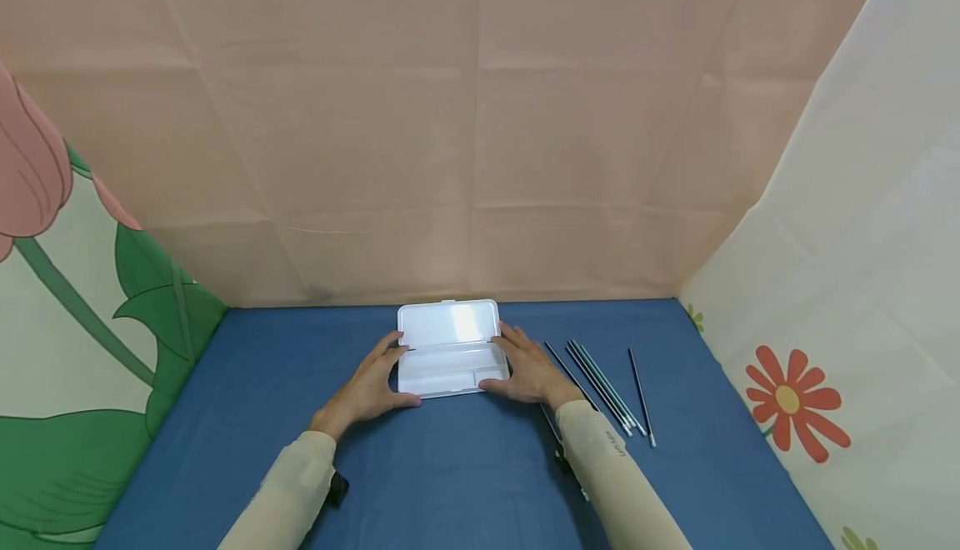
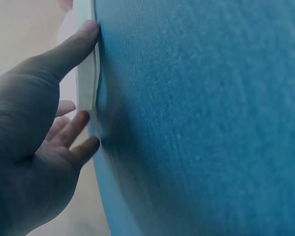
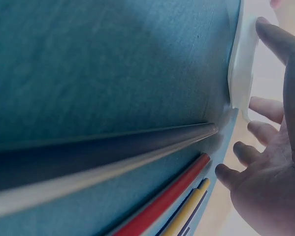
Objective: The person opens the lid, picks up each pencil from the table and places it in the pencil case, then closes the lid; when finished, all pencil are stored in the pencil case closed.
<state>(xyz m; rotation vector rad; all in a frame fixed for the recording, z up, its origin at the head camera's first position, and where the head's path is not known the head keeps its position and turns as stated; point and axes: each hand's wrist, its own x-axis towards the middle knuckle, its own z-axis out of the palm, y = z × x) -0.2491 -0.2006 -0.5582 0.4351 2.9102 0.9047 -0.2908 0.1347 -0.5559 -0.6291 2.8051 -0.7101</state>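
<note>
A white plastic pencil case (image 1: 450, 367) lies opened flat on the blue cloth, its lid (image 1: 438, 325) folded back to the far side. Inside its near half, only bare white compartments show. My left hand (image 1: 367, 387) holds the left end, thumb at the near corner and fingers along the side; in the left wrist view that thumb (image 2: 81, 44) presses the edge of the case. At the opposite end, my right hand (image 1: 528, 371) holds the case between thumb and spread fingers. Several slim pencils (image 1: 600, 383) lie to the right of it.
One separate pencil (image 1: 642, 400) lies furthest right, and another (image 1: 551, 423) is partly hidden beneath the right forearm. In the right wrist view a red pencil (image 3: 162, 196) and a yellow one (image 3: 189, 211) show. A beige backdrop (image 1: 360, 158) and patterned side cloths (image 1: 862, 283) surround the table.
</note>
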